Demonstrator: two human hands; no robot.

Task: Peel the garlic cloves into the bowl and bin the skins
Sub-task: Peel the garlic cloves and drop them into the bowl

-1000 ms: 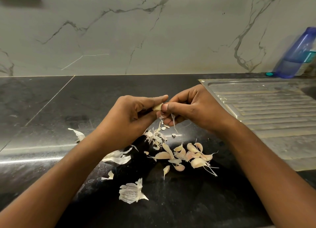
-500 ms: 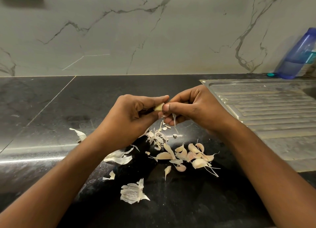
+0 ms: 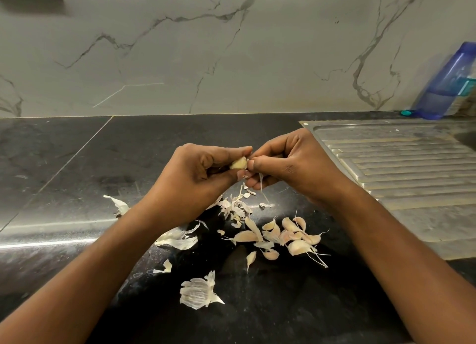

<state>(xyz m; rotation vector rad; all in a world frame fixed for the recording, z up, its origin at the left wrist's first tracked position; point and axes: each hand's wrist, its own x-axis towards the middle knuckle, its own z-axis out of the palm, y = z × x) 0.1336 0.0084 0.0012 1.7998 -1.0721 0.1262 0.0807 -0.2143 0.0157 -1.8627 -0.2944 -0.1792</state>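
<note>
Black polished stone is the bench (image 3: pixel 77 163) I am working over. Papery white skins (image 3: pixel 119 204) lie scattered on its left half, with a bigger husk (image 3: pixel 198 292) toward the near edge. Next comes the left hand (image 3: pixel 195 173), raised above the middle of the bench, thumb and fingers curled round one garlic clove (image 3: pixel 239 163). Bare yellowish flesh shows at the fingertips, so I judge it mostly peeled. The right hand (image 3: pixel 288 166) meets it tip to tip, thumb and forefinger pinching at the clove's end, and a thin strip of skin (image 3: pixel 261 182) dangles beneath its fingers. Below the hands and a little to the right, a heap of unpeeled cloves (image 3: pixel 288 236) lies on the bench, toward the near edge. Further right is the steel draining board (image 3: pixel 401 163), and a blue bottle (image 3: pixel 448 83) stands at the far right corner against the wall. I see no bowl and no bin.

I expect the clove to be light, firm and a little slick once bare, so I would hold it by its sides and not squeeze hard, lest it shoot out. The skin looks thin and brittle and likely tears in shreds. I would take it at the pointed tip or the root end, where it lifts, and pull along the clove.
</note>
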